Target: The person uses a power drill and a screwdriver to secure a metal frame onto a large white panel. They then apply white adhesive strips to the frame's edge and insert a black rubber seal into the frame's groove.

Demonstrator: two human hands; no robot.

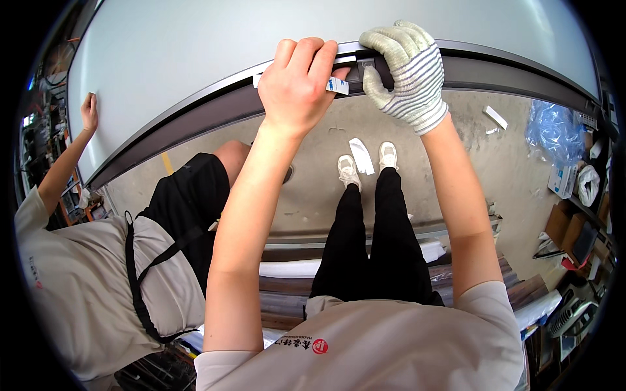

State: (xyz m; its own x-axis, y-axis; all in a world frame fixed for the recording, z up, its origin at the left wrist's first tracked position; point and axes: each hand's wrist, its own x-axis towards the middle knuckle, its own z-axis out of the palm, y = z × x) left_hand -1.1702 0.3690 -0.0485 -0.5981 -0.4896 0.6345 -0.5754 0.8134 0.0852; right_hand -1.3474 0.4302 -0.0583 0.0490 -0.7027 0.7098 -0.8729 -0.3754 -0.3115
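A large pale panel (326,23) with a dark metal edge frame (215,111) spans the top of the view. My bare left hand (293,88) is closed over the frame edge, its fingers bent over the top. A white strip with blue print (337,85) sticks out beside its thumb. My right hand (411,78), in a striped knit glove, curls over the same edge, fingers on top and thumb below. Between its thumb and fingers shows a dark block-like part (386,73); its exact kind I cannot tell. A small grey fitting (366,65) sits in the frame between my hands.
At the left, a co-worker (98,280) in a grey shirt rests a hand (90,112) against the panel. White scraps (361,156) lie on the concrete floor. Blue plastic wrap (554,130) and cardboard boxes (559,225) stand at right. Long wood-grain profiles (283,303) lie behind my legs.
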